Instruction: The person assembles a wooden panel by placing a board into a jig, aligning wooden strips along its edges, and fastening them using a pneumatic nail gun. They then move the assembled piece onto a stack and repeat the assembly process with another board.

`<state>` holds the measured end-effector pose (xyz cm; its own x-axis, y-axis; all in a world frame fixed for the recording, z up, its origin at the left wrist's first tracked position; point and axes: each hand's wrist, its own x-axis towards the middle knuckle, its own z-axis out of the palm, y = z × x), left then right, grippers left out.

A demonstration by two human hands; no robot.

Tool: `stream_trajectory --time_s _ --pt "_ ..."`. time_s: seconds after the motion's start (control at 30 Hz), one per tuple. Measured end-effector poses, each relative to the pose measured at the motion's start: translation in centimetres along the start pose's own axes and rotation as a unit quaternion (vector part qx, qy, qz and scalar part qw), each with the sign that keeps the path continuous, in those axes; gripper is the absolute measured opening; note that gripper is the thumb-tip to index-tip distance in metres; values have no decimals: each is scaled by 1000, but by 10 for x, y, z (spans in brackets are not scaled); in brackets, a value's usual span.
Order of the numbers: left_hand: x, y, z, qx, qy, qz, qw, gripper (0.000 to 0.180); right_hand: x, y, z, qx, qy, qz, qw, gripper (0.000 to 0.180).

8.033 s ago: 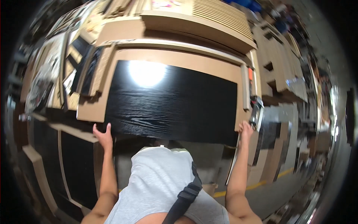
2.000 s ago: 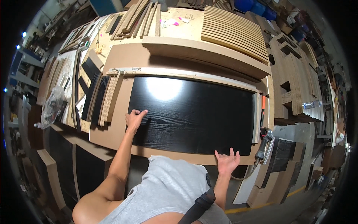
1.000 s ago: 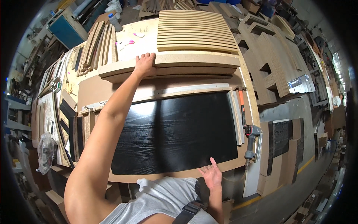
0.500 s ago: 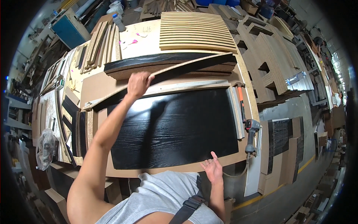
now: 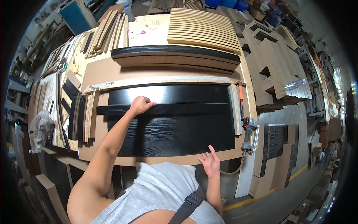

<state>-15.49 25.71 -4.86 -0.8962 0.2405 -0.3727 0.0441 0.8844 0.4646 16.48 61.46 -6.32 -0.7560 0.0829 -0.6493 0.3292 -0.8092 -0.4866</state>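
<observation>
My left hand [image 5: 142, 105] grips a long black wooden strip [image 5: 186, 108], fingers closed over its upper edge. The strip lies lengthwise across a black wood-grain panel [image 5: 179, 134], its left end reaching past the panel's side. Whether it rests on the panel or hovers just above it, I cannot tell. My right hand [image 5: 210, 161] is empty, with fingers apart, at the front edge of the worktable, near the panel's lower right corner. Pale wooden rails [image 5: 160, 80] run along the panel's far side, and another rail [image 5: 235, 112] stands along its right side.
Behind the rails lies a stack of black-faced boards [image 5: 175, 59]. An orange-handled hammer [image 5: 241, 99] and a grey air tool [image 5: 247, 134] with a hose sit at the right edge. Slatted wood [image 5: 203, 30] is at the back; stacked boards [image 5: 274, 67] stand to the right.
My left hand has brought the black strip toward me, from a slant over the far stack to lying level across the panel. My right hand stays open near the front edge.
</observation>
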Motion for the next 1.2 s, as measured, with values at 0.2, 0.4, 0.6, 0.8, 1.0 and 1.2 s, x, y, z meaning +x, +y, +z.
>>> stream_trajectory --time_s 0.2,0.4,0.6,0.8,1.0,1.2 --pt "-8 11 19 24 144 103 984 33 -7 -3 18 -151 201 -30 967 53" --pt "-70 -55 40 -60 322 18 945 33 23 -29 47 -123 216 -128 960 58" --pt "-105 -159 40 -74 436 -259 859 62 100 -41 111 -118 101 -70 985 67" --pt "-85 -196 36 -233 424 -211 849 55 148 -56 181 -107 168 -56 978 84" --pt "-39 -213 36 -268 388 -227 852 62 200 -81 191 -24 99 -51 993 90" --pt "-16 -204 8 -247 415 -177 858 64 236 -92 201 -28 93 -108 989 94"
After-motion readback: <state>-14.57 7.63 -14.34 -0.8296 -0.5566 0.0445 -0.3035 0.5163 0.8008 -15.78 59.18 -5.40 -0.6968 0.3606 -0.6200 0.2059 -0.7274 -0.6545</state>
